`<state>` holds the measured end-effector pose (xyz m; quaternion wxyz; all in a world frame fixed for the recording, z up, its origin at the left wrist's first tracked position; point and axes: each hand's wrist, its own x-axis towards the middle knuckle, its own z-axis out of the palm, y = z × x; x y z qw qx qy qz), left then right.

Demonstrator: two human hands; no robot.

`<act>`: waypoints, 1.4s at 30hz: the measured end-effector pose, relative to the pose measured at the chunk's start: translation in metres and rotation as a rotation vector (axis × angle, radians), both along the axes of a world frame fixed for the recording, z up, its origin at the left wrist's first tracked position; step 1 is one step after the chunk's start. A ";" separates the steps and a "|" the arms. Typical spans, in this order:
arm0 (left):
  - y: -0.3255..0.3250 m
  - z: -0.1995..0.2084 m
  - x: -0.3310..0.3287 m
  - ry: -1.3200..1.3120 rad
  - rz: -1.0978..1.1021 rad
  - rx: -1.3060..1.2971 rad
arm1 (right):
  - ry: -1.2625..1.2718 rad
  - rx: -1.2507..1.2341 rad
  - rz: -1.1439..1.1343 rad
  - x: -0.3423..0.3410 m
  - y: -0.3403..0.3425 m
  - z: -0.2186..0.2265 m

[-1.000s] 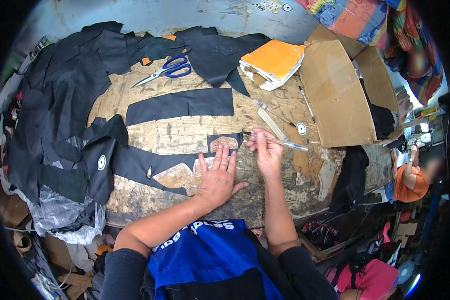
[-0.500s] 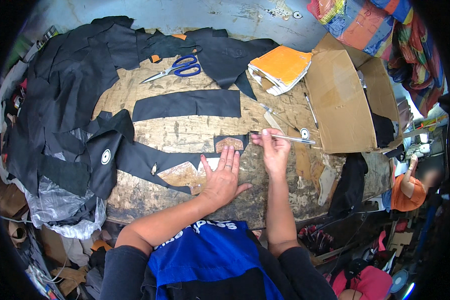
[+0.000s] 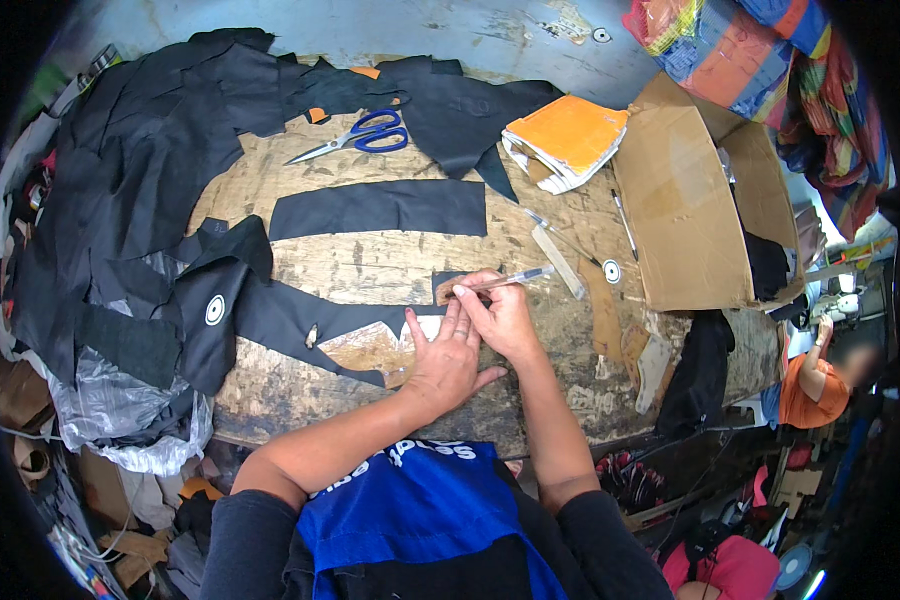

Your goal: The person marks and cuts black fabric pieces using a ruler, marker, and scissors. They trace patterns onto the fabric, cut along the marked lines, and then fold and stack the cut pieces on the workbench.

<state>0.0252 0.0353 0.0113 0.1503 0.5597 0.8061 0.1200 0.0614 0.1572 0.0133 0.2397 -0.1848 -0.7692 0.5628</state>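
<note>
My left hand [image 3: 440,370] lies flat, fingers stretched out, over a small brown pattern piece [image 3: 446,291] on black leather. Most of that pattern is hidden by my hands. A clear-barrelled pen [image 3: 522,278] is pinched in my right hand [image 3: 502,320], which sits right against the left fingertips. The pen's tip is hidden behind the fingers. Left of my left hand, a larger brown and white pattern piece [image 3: 365,348] rests on a long black leather piece [image 3: 300,312]. Farther back lies a black leather strip [image 3: 378,210].
Blue-handled scissors [image 3: 370,132] lie at the back of the wooden table [image 3: 370,270]. An orange-covered stack of paper [image 3: 567,132] and a cardboard box [image 3: 675,200] stand back right. Black leather [image 3: 130,180] heaps the left side. A person in orange [image 3: 812,385] is at far right.
My right hand has moved left with the pen, from beside the small pattern to over its edge at my left fingertips. My left hand has stayed in place.
</note>
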 end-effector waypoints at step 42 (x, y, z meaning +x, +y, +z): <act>0.014 0.007 -0.018 0.053 -0.080 0.172 | -0.129 0.248 -0.230 -0.013 0.016 0.011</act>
